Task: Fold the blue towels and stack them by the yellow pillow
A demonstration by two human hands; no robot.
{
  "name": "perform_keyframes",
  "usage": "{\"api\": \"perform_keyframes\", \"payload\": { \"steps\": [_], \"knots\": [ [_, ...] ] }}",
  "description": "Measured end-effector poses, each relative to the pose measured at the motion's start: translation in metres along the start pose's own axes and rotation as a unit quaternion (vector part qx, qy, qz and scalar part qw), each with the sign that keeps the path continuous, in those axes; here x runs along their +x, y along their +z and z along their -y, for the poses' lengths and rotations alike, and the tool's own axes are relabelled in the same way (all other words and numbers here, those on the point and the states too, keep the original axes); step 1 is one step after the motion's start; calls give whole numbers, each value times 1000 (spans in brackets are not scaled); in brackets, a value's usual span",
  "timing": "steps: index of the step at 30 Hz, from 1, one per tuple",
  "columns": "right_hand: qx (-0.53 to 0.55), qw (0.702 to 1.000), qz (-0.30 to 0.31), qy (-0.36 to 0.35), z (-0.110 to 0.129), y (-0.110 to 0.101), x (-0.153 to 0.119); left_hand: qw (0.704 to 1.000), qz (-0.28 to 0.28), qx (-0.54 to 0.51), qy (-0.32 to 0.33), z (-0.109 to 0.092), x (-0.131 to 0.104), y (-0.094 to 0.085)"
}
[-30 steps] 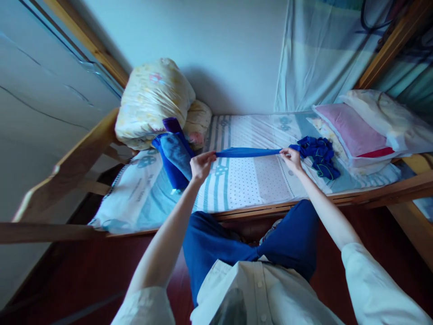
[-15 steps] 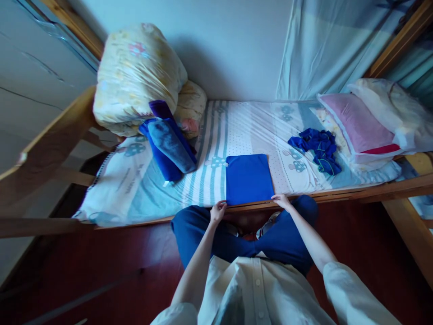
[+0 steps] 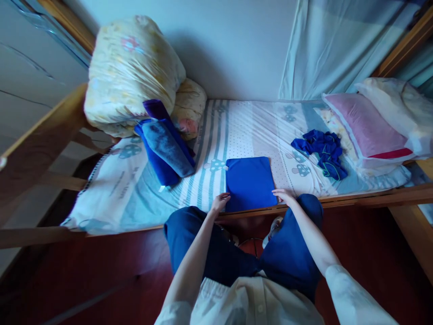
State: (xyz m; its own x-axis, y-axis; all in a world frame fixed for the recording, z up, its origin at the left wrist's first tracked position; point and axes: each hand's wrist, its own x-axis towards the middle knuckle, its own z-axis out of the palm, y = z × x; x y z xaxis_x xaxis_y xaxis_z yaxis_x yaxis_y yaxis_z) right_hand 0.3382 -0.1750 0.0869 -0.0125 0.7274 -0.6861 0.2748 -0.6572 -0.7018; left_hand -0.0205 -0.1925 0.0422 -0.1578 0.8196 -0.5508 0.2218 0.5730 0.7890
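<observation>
A smooth blue cloth (image 3: 250,183) lies flat in a near-square on the bed, close to its front edge, with a small white tag on its left side. My left hand (image 3: 220,201) is at the cloth's left edge near the front corner, fingers closed on the border. On the opposite side, my right hand (image 3: 284,196) has its fingertips pinched at the right edge. Both hands rest low, just over the wooden bed rail. How much fabric sits between the fingers is too small to see.
Rolled blue towels (image 3: 165,146) lie left, before a bulky floral quilt (image 3: 131,76). A crumpled blue cloth (image 3: 321,151) with green edging lies right, near a pink pillow (image 3: 367,126). The wooden bed rail (image 3: 372,197) runs along the front.
Both hands have moved slightly up the cloth's sides, away from its front corners. The cloth's front edge now sits flat nearer the rail. The camera view has shifted slightly.
</observation>
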Motion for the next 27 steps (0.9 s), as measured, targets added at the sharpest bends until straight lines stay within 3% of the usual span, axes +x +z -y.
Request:
{"api": "perform_keyframes", "payload": {
  "steps": [8,15,21,27],
  "knots": [
    [43,999,-1,-14,27,-7,50,995,23,-101,1,-27,43,-7],
    [68,997,-20,-37,52,-7,89,992,7,-124,-3,-48,90,-9],
    [64,993,-80,-55,64,2,125,991,-14,-136,17,-70,129,-6],
    [27,980,-172,-99,76,9,172,985,-87,-145,36,-78,165,6]
  ]
}}
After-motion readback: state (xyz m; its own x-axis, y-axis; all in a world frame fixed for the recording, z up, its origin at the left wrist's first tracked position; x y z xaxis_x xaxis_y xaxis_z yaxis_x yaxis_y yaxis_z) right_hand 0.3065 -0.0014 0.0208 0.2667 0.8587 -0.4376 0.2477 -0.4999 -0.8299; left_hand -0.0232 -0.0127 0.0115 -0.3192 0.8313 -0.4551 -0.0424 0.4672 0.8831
